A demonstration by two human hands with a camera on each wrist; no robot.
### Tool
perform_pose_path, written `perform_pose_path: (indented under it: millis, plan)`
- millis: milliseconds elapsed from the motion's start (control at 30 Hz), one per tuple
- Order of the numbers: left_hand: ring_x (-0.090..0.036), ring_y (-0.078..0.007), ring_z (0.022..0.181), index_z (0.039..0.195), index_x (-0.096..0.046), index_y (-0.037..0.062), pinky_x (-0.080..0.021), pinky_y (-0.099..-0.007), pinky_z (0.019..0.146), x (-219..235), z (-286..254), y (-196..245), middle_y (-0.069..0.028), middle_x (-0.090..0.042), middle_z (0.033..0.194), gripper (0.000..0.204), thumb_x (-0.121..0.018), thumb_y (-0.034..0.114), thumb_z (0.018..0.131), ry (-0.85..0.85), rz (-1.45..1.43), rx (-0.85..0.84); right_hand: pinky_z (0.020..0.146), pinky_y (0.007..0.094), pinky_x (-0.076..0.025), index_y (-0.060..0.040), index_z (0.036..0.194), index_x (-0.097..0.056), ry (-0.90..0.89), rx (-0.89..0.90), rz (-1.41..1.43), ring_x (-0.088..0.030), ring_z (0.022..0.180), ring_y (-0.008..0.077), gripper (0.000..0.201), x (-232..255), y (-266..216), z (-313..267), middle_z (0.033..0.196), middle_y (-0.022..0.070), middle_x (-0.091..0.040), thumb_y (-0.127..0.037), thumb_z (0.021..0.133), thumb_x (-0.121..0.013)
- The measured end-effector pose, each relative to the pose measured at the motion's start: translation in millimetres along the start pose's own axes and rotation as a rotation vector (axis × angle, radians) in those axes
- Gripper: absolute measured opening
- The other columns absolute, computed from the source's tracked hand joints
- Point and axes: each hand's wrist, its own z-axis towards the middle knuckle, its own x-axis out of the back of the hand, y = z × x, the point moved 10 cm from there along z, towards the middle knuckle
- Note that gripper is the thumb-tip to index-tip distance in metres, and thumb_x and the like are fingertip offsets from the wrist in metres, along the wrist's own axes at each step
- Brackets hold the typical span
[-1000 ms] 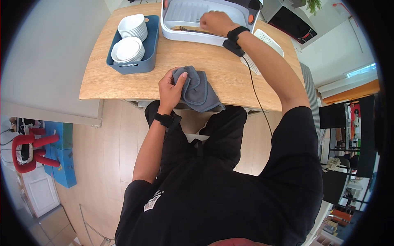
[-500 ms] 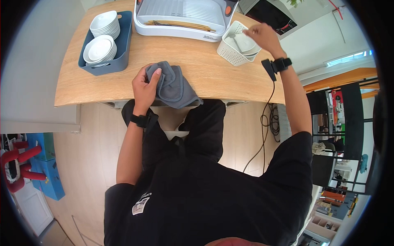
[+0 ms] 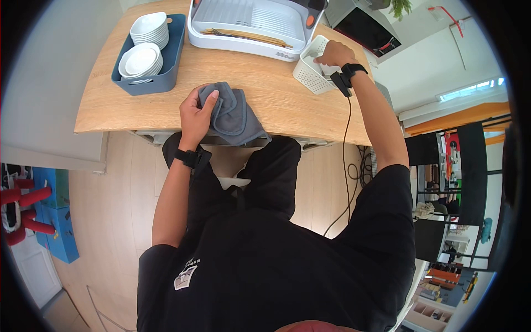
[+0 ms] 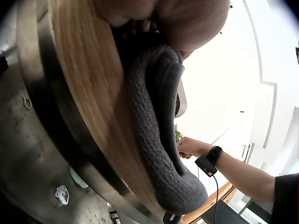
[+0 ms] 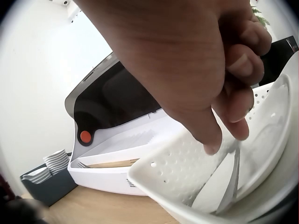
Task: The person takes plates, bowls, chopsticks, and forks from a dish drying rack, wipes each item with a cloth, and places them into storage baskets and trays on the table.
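My left hand [image 3: 196,115] grips a folded grey cloth [image 3: 238,119] at the table's front edge, thumb on top; in the left wrist view the cloth [image 4: 154,121] hangs thick and rolled below the fingers. My right hand [image 3: 337,53] reaches into a white perforated basket [image 3: 312,77] at the right of the table. In the right wrist view, its thumb and index fingertips [image 5: 240,130] are right at the upper end of a thin pale utensil [image 5: 229,186] leaning inside the basket, with a small gap between thumb and index. White dishware [image 5: 266,154] lies in the basket too.
A white dish box [image 3: 238,45] with its lid raised stands at the back, chopsticks and a fork [image 3: 249,36] along its front. To the left is a blue bin [image 3: 166,83] holding stacked white bowls [image 3: 141,61]. A black cable [image 3: 347,144] trails from the right wrist.
My right hand left the dish box's front, swung right over the white basket, then lowered into it. My left hand keeps holding the cloth; the head view has shifted.
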Motion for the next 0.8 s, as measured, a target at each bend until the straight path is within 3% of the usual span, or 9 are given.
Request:
perform_pose_path:
  millis: [67,200,300,367,600,700,800]
  plan:
    - [-0.058,-0.0073,0.084,0.112,-0.063,-0.0069,-0.048,-0.0225,0.077,0.8,1.2,-0.8,-0.0031,-0.067,0.093,0.031,-0.066,0.019,0.095,-0.005,0.05,-0.012,0.064,0.0316,-0.05,-0.0121,0.073,-0.076,-0.128,0.013,-0.003,-0.068,0.067,0.0174,0.03,-17.1,-4.8,6.6,0.072,0.0006,-0.072,-0.042,0.071,-0.078]
    - [-0.057,-0.0069,0.083,0.112,-0.063,-0.0069,-0.048,-0.0224,0.076,3.3,5.0,-10.5,-0.002,-0.066,0.092,0.033,-0.064,0.022,0.097,-0.004,-0.011,0.024,0.062,0.0312,-0.049,-0.0108,0.072,-0.076,-0.131,-0.015,-0.02,-0.065,0.064,0.0181,0.028,-17.4,-7.4,8.6,0.072,0.0019,-0.071,-0.038,0.068,-0.079]
    - [-0.056,-0.0061,0.082,0.113,-0.063,-0.0071,-0.047,-0.0218,0.075,2.7,7.3,-12.5,-0.0012,-0.065,0.092,0.034,-0.062,0.023,0.098,-0.006,-0.043,0.01,0.068,0.0332,-0.051,-0.0053,0.083,-0.075,-0.251,-0.124,0.044,-0.067,0.073,0.0211,0.028,-31.6,8.6,7.2,0.081,0.0059,-0.074,-0.029,0.068,-0.077]
    - [-0.056,-0.0056,0.083,0.115,-0.063,-0.0074,-0.048,-0.0209,0.075,1.4,7.7,-13.6,-0.0014,-0.065,0.092,0.034,-0.062,0.022,0.098,-0.023,-0.09,0.051,0.054,0.0326,-0.044,-0.0084,0.075,-0.076,-0.258,-0.109,0.178,-0.059,0.059,0.0181,0.023,-47.8,17.0,21.9,0.069,0.0043,-0.067,-0.03,0.067,-0.079]
    - [-0.059,-0.0052,0.084,0.115,-0.063,-0.0069,-0.048,-0.0199,0.076,2.6,9.8,-13.3,-0.0022,-0.067,0.095,0.034,-0.062,0.022,0.098,-0.046,-0.181,0.124,0.048,0.0343,-0.037,-0.0028,0.074,-0.074,-0.141,-0.038,0.204,-0.048,0.051,0.0167,0.029,-24.4,36.3,21.3,0.06,0.0043,-0.057,-0.031,0.07,-0.078]
    - [-0.061,-0.0062,0.083,0.113,-0.065,-0.004,-0.05,-0.0207,0.076,12.4,9.2,-21.1,-0.0022,-0.068,0.096,0.031,-0.061,0.023,0.098,-0.014,-0.264,0.239,0.049,0.0322,-0.035,-0.0001,0.075,-0.073,-0.089,0.072,0.318,-0.046,0.051,0.0144,0.033,-7.2,42.3,-5.9,0.059,0.0039,-0.054,-0.032,0.073,-0.077]
    - [-0.066,-0.0117,0.088,0.107,-0.066,0.0044,-0.052,-0.0248,0.081,14.4,0.7,-33.0,-0.0033,-0.07,0.098,0.028,-0.058,0.03,0.1,0.005,-0.504,0.505,0.051,0.0292,-0.034,0.0011,0.074,-0.072,0.055,0.151,0.492,-0.045,0.054,0.0087,0.035,18.1,41.2,-50.0,0.057,0.0002,-0.053,-0.034,0.078,-0.076]
